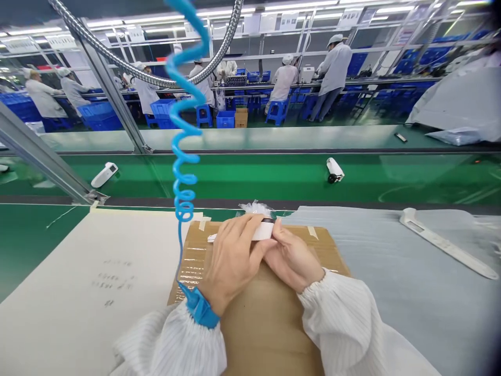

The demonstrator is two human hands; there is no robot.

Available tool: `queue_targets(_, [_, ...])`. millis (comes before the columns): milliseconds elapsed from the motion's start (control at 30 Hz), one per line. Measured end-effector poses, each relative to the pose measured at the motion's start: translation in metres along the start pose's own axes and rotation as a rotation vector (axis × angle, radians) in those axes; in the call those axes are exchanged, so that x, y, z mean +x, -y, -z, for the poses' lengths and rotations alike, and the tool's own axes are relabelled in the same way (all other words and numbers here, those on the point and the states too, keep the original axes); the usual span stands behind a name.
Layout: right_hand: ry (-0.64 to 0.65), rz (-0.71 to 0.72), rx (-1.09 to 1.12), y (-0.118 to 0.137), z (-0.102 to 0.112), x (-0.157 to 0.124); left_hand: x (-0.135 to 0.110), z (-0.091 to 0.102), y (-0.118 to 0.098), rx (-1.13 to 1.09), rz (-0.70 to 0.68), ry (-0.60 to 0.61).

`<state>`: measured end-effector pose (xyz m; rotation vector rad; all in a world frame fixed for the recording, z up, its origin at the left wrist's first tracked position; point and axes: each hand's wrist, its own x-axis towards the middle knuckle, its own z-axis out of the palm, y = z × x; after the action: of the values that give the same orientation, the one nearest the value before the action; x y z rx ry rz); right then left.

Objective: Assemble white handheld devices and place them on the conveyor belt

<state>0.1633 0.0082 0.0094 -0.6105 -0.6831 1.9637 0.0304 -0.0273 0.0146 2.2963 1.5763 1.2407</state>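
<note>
A small white item with a black band (pixel 263 228) is held between my left hand (pixel 230 261) and my right hand (pixel 293 258), and my fingers hide most of it. The white end of it pokes out to the left of my left fingers. Crumpled clear plastic (pixel 256 209) sticks up behind it. Both hands rest over a brown cardboard sheet (pixel 266 324) with tape strips on it. A blue wrist strap (pixel 200 308) circles my left wrist, and its coiled blue cord (pixel 182 156) rises past my hand.
A cream sheet with faint marks (pixel 90 277) lies to the left, and a grey plastic sheet (pixel 391 277) to the right with a long white plastic strip (pixel 446 243) on it. Behind runs a green conveyor belt (pixel 250 175) carrying two white devices. Co-workers (pixel 334 73) stand farther back among blue crates.
</note>
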Motion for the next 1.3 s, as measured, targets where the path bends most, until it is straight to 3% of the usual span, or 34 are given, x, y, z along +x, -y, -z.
queue_targets(67, [0.024, -0.002, 0.003, 0.005, 0.003, 0.001, -0.001, 0.004, 0.008, -0.011, 0.005, 0.037])
queue_targets(133, [0.019, 0.025, 0.022, 0.01, 0.006, 0.003, 0.0, 0.008, 0.013, -0.03, 0.115, 0.078])
queue_targets(200, [-0.019, 0.065, 0.023, 0.014, 0.008, 0.005, 0.002, 0.01, 0.013, -0.144, 0.326, 0.156])
queue_targets(333, [-0.033, 0.124, -0.055, 0.016, 0.013, 0.009, 0.009, 0.01, 0.008, -0.633, 0.816, 0.331])
queue_targets(400, [-0.023, 0.144, -0.086, 0.015, 0.016, 0.011, 0.012, 0.011, 0.006, -0.814, 0.913, 0.349])
queue_targets(533, [-0.04, 0.161, -0.13, 0.01, 0.022, 0.015, 0.016, 0.018, 0.003, -0.976, 0.851, 0.374])
queue_targets(633, [-0.092, 0.129, -0.163, 0.007, 0.025, 0.018, 0.019, 0.026, 0.007, -0.955, 0.884, 0.239])
queue_targets(733, [-0.159, 0.093, -0.144, 0.005, 0.027, 0.019, 0.033, 0.037, 0.027, -0.733, 0.918, -0.01])
queue_targets(867, [-0.167, 0.09, -0.109, 0.006, 0.028, 0.022, 0.072, 0.049, 0.075, -0.314, 0.917, -0.038])
queue_targets(933, [-0.163, 0.088, -0.099, 0.006, 0.029, 0.023, 0.091, 0.052, 0.097, -0.215, 0.89, -0.068])
queue_targets(1033, [-0.161, 0.085, -0.083, 0.005, 0.029, 0.025, 0.105, 0.051, 0.114, -0.024, 0.836, -0.135])
queue_targets(1133, [-0.163, 0.082, -0.071, 0.004, 0.029, 0.026, 0.098, 0.047, 0.107, 0.117, 0.77, -0.164])
queue_targets(1300, [-0.159, 0.077, -0.074, 0.005, 0.029, 0.026, 0.061, 0.03, 0.068, 0.143, 0.689, -0.022])
